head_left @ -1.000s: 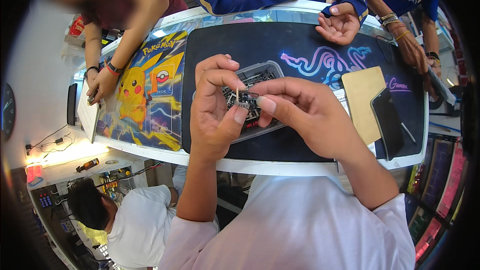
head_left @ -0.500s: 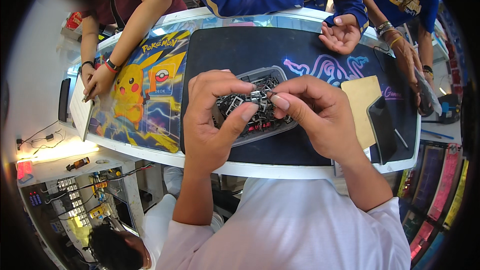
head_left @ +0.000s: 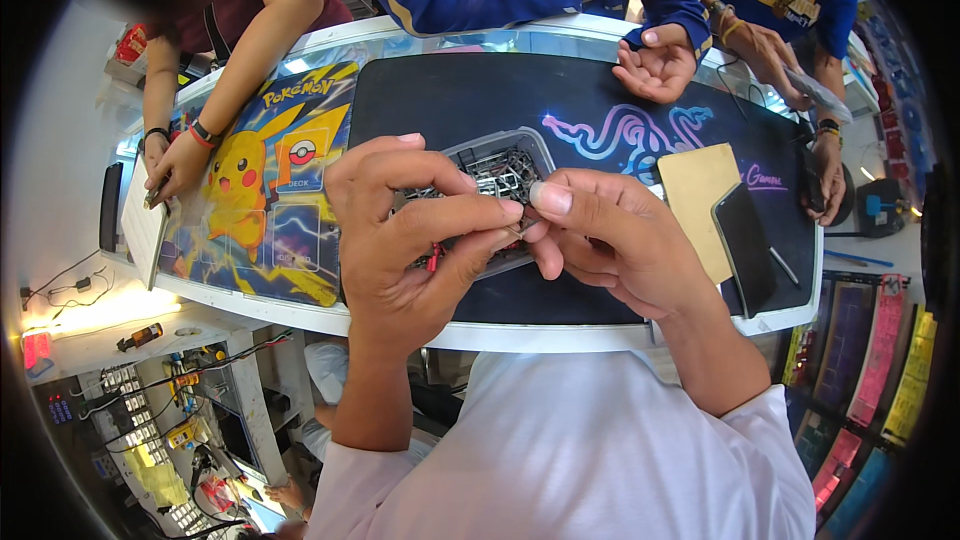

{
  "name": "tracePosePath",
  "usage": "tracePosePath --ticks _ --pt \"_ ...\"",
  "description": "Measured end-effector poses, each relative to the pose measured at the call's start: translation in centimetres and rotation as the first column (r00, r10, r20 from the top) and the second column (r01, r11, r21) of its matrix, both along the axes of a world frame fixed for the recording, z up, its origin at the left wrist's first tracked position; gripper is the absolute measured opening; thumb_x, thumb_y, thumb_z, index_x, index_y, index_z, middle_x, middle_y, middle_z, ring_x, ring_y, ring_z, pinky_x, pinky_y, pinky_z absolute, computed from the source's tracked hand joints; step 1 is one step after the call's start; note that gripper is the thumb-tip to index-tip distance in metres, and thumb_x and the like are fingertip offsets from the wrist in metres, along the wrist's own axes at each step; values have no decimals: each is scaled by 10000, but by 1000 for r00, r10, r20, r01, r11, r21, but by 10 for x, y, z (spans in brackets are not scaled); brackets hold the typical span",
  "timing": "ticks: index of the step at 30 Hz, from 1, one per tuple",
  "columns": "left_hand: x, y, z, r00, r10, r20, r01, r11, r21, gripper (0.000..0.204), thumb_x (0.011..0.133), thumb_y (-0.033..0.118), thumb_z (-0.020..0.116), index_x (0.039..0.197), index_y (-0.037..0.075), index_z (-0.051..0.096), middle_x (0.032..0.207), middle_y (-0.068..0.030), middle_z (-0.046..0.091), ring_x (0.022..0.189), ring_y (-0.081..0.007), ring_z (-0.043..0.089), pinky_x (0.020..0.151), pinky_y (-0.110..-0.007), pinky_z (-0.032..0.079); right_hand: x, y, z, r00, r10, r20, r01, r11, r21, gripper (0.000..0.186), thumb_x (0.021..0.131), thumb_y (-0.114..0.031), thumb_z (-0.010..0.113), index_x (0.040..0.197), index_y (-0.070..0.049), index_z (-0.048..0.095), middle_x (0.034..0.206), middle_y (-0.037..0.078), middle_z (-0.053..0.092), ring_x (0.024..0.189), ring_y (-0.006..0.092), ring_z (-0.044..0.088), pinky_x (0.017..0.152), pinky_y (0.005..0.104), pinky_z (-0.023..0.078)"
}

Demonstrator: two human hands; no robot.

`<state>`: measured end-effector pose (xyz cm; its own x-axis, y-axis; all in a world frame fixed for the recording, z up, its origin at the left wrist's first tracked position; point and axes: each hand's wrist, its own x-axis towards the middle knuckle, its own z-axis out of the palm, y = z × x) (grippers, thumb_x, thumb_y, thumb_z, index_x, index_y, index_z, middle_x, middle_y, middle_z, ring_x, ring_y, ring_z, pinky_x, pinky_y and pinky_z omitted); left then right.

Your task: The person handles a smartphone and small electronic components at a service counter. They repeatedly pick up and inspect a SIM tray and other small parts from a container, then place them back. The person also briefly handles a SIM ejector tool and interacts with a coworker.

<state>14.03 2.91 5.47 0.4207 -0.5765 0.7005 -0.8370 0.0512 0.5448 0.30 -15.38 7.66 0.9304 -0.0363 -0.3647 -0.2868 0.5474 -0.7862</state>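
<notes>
Indoors, over black matting [head_left: 450, 90], left fingers [head_left: 488, 211] pinch a tiny part [head_left: 519, 230], right fingers [head_left: 582, 208] curled, hold unclear.

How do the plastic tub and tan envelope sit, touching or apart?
Apart. The head view plainly shows dark mat between the plastic tub and the tan envelope.

The wide camera on the person's head looks down, as I see, over the counter [head_left: 560, 338], quite near to left hand [head_left: 395, 240] and right hand [head_left: 625, 240].
</notes>
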Motion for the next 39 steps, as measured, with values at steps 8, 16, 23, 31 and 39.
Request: tracePosePath --ticks 8,16,23,31,39 --pt "-16 -4 -3 963 -81 -258 82 997 -7 316 801 193 911 1079 124 778 1047 -20 720 1108 -268 600 1078 -444 447 -11 6 -6 965 -194 175 196 981 2 234 1102 -272 669 1059 -46 711 854 1 692 627 7 497 548 179 355" --pt "-34 -10 -11 896 -87 -436 61 995 -74 211 840 130 890 1004 99 761 996 -24 735 1062 -261 625 1042 -423 472 -20 19 -14 879 -263 398 399 862 -313 182 1065 -161 721 1143 2 746 996 33 730 821 69 631 735 223 513" --pt "-44 -16 8 989 66 -129 -67 998 -7 197 810 95 898 968 110 781 935 -18 710 1040 -262 614 1003 -415 477 -26 9 -14 926 -242 290 328 896 -299 230 1064 -188 723 1195 -4 768 1032 45 753 834 75 642 743 224 526" --pt "-58 -30 21 987 151 46 -151 989 3 242 781 123 926 980 156 792 924 -3 705 1013 -244 615 967 -389 470 -37 -4 -23 937 -222 271 264 956 -129 258 1067 -211 720 1221 -11 776 1047 52 768 829 73 643 734 217 528" --pt "-66 -38 9 967 60 -247 -43 996 73 181 862 73 861 1023 80 777 971 -70 707 930 -253 647 877 -367 486 -43 -4 -25 932 -216 293 331 838 -434 236 1048 -182 731 1190 -5 793 1048 64 774 844 90 671 754 247 557"
